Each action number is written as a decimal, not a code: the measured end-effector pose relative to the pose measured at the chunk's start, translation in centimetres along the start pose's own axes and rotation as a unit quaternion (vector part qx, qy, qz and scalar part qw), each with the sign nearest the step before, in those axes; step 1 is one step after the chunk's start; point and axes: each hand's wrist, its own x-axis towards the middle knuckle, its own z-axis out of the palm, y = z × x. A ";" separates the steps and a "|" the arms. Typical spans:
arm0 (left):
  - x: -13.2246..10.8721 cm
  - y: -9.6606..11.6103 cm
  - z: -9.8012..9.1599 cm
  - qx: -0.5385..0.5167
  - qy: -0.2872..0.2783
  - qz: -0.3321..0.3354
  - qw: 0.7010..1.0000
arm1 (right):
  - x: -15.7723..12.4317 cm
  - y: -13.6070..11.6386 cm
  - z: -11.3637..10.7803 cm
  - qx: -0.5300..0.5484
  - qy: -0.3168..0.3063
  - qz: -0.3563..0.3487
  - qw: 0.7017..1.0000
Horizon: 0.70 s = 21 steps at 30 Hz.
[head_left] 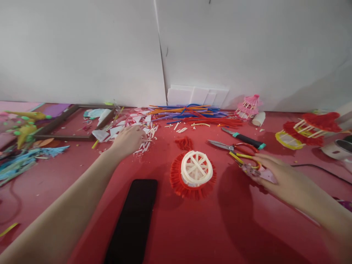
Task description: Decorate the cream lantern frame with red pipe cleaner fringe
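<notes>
My left hand point(129, 140) rests palm down on a pile of white and pink scraps point(139, 119), its fingers laid over the small pieces. On the right, my right hand point(272, 170) is closed around a pink and yellow object point(265, 175), partly covered by the fingers; its kind is unclear. Beside it lie red-handled scissors point(222, 145) and a black and teal tool point(247, 139). Between my hands stands a round piece point(196, 168), with a cream spoked wheel on top and a red fringed ring around its base. Some red trimmings point(184, 143) lie just behind it.
A black phone point(134, 220) lies in front. Colored sticks point(189, 112) are heaped near the wall, below white panels point(198, 96). A brown frame point(64, 138) and blue strips point(30, 157) are at left. A red tiered model point(308, 130) and pink tower point(249, 106) stand right.
</notes>
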 end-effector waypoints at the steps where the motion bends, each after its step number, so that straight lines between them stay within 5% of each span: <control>1: 0.0 0.1 0.0 -0.004 0.009 -0.001 1.000 | 0.7 -0.9 -0.3 0.015 -0.007 -0.007 1.000; 10: 0.4 1.0 -3.2 -0.103 0.150 -0.065 0.981 | 8.6 -9.7 -3.0 0.062 0.066 -0.083 0.992; 15: 0.4 -0.7 -2.7 -0.114 0.089 -0.043 0.989 | 9.8 -12.4 -2.2 0.119 0.077 -0.112 0.983; 21: -0.9 -3.7 -1.3 -0.080 0.020 -0.024 0.996 | 9.3 -11.9 -0.9 0.125 0.032 -0.098 0.987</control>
